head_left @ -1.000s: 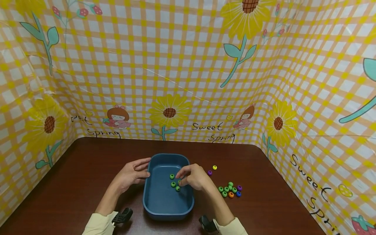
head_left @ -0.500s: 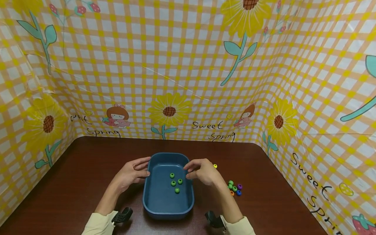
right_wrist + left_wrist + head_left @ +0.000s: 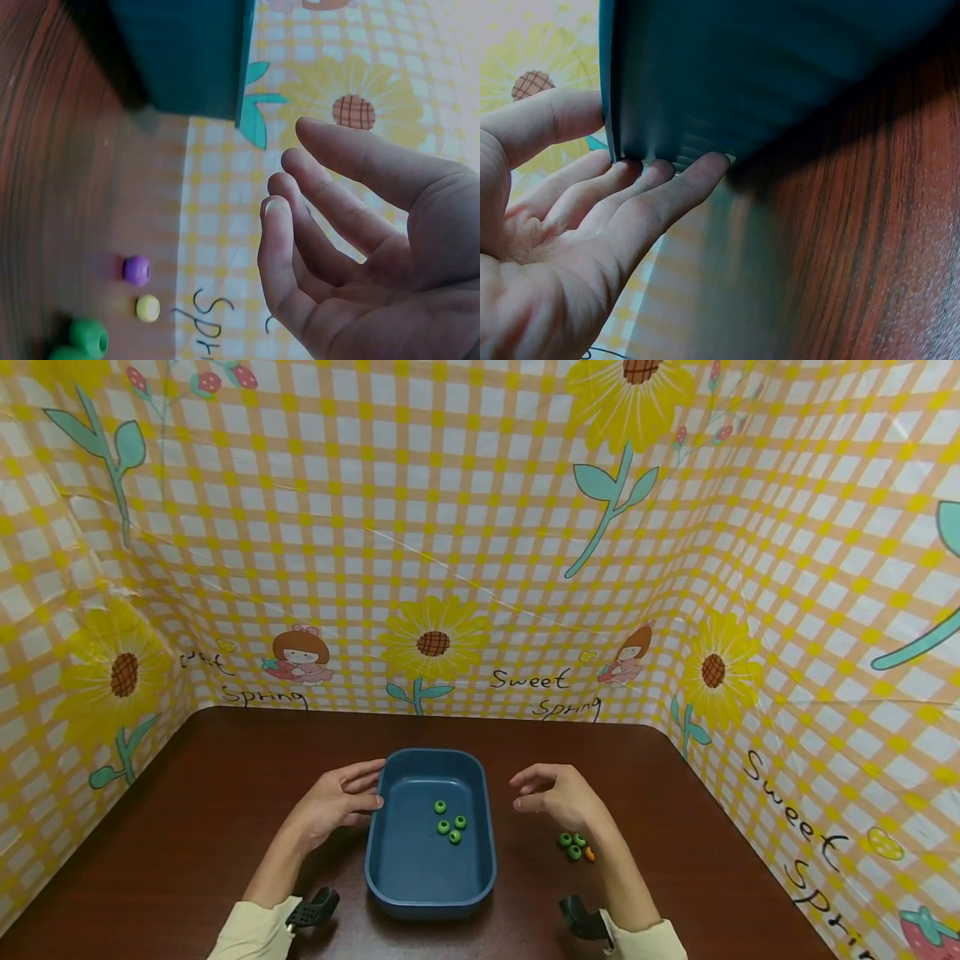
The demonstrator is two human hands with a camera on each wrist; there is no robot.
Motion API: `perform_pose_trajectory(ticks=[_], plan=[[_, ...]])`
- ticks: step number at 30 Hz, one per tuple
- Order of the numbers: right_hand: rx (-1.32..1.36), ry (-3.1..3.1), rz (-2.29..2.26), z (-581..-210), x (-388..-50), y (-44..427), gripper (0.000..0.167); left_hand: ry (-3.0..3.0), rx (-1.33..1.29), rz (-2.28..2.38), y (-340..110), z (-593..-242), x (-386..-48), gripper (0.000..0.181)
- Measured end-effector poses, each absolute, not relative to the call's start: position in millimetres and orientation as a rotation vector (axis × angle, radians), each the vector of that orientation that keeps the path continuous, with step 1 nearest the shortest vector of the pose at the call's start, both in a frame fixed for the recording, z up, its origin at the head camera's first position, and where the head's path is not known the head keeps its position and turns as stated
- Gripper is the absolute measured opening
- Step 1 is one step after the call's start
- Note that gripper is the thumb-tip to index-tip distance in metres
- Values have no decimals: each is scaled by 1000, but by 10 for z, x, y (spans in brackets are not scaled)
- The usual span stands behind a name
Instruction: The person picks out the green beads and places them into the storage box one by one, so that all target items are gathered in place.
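A dark blue rectangular tray (image 3: pixel 431 908) stands on the table, with several green beads (image 3: pixel 443 827) lying loose on its floor right of the middle. My left hand (image 3: pixel 330 802) touches the tray's left side. In the left wrist view its thumb (image 3: pixel 562 120) meets the rim and the other fingers (image 3: pixel 671 199) stretch along the outer wall. Right of the tray, my right hand (image 3: pixel 562 797) hovers with loosely bent fingers and nothing between them. Below it lie several green beads (image 3: pixel 574 852) and an orange bead (image 3: pixel 589 854), partly covered by the forearm.
A purple bead (image 3: pixel 137 270) and a yellow bead (image 3: pixel 148 308) lie on the table in the right wrist view, near a green bead (image 3: pixel 90 338). The dark wooden table (image 3: pixel 225 793) meets a checked, sunflower-printed cloth (image 3: pixel 345 585) at its back and sides.
My right hand has let go of a green bead in the tray, drawn out over the right rim, and moved right above the table. The left hand stays at the tray's side.
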State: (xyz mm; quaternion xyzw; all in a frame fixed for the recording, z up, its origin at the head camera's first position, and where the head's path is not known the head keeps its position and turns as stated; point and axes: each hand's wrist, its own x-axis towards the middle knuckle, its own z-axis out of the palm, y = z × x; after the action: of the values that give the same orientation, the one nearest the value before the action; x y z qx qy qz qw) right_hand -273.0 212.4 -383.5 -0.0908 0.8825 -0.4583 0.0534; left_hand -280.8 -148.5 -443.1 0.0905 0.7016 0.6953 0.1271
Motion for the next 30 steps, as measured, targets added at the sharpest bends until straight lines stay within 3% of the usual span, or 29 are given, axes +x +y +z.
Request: perform_pose_trajectory(ticks=[22, 30], plan=[[-295, 2691, -1080, -4030, -2823, 2765, 28, 2067, 260, 2030, -1475, -4444, -2821, 66], [-302, 2561, -1090, -4102, -2844, 2871, 20, 2078, 257, 2019, -1469, -4454, -2818, 66]])
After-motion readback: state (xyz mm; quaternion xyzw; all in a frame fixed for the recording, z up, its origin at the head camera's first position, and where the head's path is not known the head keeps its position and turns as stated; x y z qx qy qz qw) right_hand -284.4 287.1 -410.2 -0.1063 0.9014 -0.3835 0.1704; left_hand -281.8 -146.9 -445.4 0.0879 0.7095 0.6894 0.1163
